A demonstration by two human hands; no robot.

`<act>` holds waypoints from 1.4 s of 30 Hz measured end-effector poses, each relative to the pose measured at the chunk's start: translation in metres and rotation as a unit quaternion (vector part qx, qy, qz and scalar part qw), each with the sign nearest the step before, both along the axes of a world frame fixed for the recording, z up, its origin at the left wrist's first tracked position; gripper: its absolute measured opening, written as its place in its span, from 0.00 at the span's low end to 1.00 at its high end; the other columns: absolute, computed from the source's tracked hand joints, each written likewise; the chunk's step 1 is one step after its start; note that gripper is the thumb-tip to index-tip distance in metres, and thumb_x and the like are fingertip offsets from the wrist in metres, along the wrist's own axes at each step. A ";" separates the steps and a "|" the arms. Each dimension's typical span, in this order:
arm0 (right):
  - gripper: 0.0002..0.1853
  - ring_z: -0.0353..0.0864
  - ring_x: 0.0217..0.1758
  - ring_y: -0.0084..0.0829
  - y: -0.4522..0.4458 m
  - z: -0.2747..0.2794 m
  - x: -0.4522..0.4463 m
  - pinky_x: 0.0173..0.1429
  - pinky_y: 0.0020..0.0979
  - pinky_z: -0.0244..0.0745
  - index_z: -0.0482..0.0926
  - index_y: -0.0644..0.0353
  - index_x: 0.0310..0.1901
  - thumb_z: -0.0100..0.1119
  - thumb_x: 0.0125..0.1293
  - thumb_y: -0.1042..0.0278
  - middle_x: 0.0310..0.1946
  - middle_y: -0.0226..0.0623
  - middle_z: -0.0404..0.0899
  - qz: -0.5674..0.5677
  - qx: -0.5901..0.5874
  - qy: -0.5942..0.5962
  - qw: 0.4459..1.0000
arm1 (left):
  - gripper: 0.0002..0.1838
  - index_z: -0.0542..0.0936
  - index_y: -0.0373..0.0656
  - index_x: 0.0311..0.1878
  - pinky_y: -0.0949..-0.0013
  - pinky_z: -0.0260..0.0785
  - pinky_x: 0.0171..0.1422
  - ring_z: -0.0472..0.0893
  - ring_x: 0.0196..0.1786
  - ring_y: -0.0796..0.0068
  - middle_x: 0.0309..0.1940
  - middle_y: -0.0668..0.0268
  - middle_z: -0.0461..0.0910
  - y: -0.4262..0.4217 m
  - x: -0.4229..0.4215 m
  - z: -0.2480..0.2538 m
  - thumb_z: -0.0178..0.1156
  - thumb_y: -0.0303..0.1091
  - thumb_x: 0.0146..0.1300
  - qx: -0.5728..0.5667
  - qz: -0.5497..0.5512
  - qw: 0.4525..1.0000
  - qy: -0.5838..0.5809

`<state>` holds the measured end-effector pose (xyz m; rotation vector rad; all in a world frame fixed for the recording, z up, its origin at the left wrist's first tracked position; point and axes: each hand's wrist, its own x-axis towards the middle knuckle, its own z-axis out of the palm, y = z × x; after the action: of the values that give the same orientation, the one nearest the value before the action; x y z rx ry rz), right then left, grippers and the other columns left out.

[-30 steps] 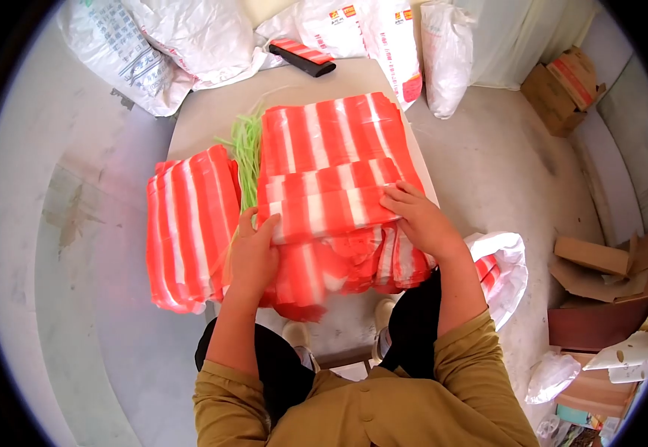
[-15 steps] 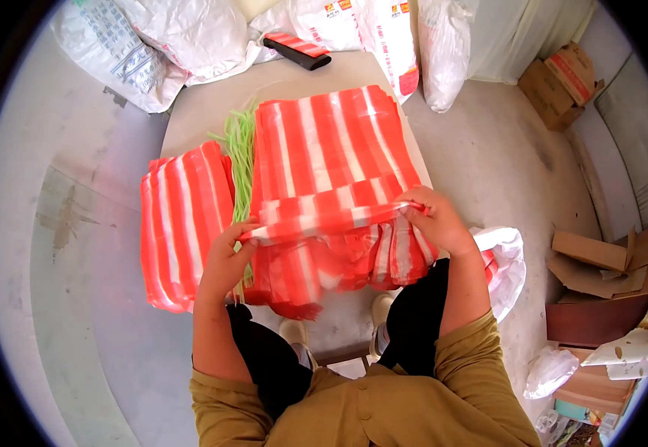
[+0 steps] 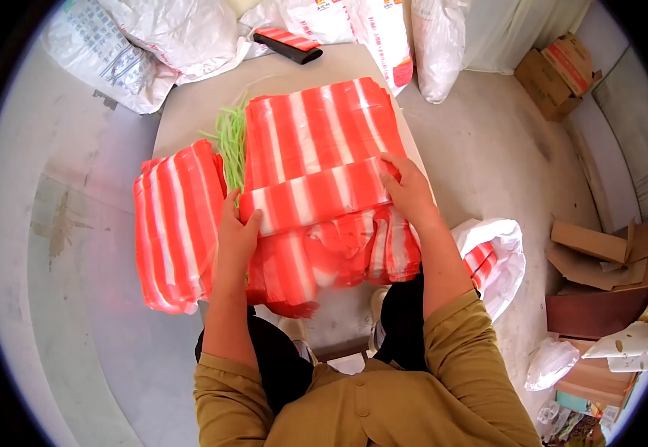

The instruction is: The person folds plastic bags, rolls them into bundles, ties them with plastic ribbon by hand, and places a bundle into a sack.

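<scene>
A red-and-white striped plastic bag (image 3: 316,195), folded into a flat band, lies across the front of a stack of striped plastic bags (image 3: 320,123). My left hand (image 3: 239,229) grips the band's left end, thumb on top. At the right end my right hand (image 3: 409,190) holds it too, with fingers over the upper corner; the undersides of both grips are hidden. Loose, crumpled bag ends hang over the table's front edge below the band. Light-green strips of ties (image 3: 231,141) lie between this stack and a smaller striped stack (image 3: 178,223) on the left.
A black-and-striped roll (image 3: 288,46) lies at the far end of the table (image 3: 201,97). White sacks (image 3: 182,37) stand behind it. On the floor at right are an open white sack (image 3: 506,257) holding striped bags and cardboard boxes (image 3: 592,253).
The thin strip stretched between my hands is now a wider, flat folded band resting on the stack. Both hands have moved slightly up the table, and the right has shifted left.
</scene>
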<state>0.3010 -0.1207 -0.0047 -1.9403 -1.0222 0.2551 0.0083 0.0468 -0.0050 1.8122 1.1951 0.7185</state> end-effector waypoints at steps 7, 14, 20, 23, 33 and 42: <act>0.16 0.79 0.60 0.47 -0.001 0.003 0.001 0.66 0.41 0.75 0.83 0.59 0.59 0.61 0.72 0.68 0.59 0.44 0.80 -0.025 -0.043 -0.122 0.991 | 0.25 0.76 0.41 0.69 0.58 0.74 0.65 0.81 0.61 0.52 0.57 0.48 0.82 0.010 -0.005 -0.013 0.64 0.32 0.69 -0.036 -0.018 0.999 0.015; 0.27 0.67 0.77 0.47 0.008 0.020 -0.039 0.81 0.51 0.57 0.77 0.53 0.68 0.64 0.69 0.60 0.72 0.40 0.73 0.163 -0.026 -0.309 0.937 | 0.31 0.76 0.45 0.70 0.45 0.62 0.77 0.68 0.75 0.44 0.72 0.48 0.71 -0.016 0.013 0.012 0.69 0.39 0.63 0.340 -0.130 0.922 0.134; 0.32 0.61 0.82 0.45 0.012 0.007 -0.054 0.86 0.55 0.46 0.73 0.51 0.72 0.63 0.69 0.50 0.76 0.40 0.68 0.211 -0.124 -0.323 0.914 | 0.29 0.77 0.46 0.70 0.46 0.60 0.79 0.68 0.76 0.47 0.76 0.51 0.68 -0.035 0.026 0.009 0.67 0.41 0.67 0.323 -0.202 0.900 0.210; 0.30 0.62 0.81 0.46 0.009 0.009 -0.052 0.85 0.56 0.46 0.75 0.53 0.70 0.63 0.69 0.51 0.74 0.43 0.70 0.209 -0.119 -0.308 0.920 | 0.24 0.79 0.44 0.67 0.51 0.66 0.75 0.73 0.72 0.48 0.70 0.51 0.75 -0.017 0.013 0.009 0.64 0.38 0.70 0.262 -0.189 0.935 0.143; 0.22 0.66 0.75 0.49 0.002 0.015 -0.031 0.80 0.49 0.58 0.81 0.59 0.62 0.62 0.71 0.59 0.70 0.44 0.74 0.145 -0.033 -0.250 0.957 | 0.12 0.87 0.38 0.42 0.58 0.78 0.47 0.87 0.40 0.58 0.35 0.57 0.87 0.050 -0.096 -0.002 0.66 0.38 0.65 0.036 0.068 0.985 0.157; 0.19 0.68 0.73 0.51 0.004 0.024 -0.044 0.78 0.48 0.62 0.83 0.60 0.60 0.63 0.70 0.62 0.69 0.45 0.75 0.137 -0.020 -0.257 0.957 | 0.14 0.87 0.39 0.41 0.59 0.77 0.46 0.86 0.39 0.59 0.35 0.56 0.87 0.028 -0.068 -0.010 0.70 0.41 0.62 0.062 -0.057 0.935 0.344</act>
<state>0.2571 -0.1165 0.0189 -1.9410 -1.6412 -0.0870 -0.0601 0.0748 -0.0146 2.3124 1.4818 0.0700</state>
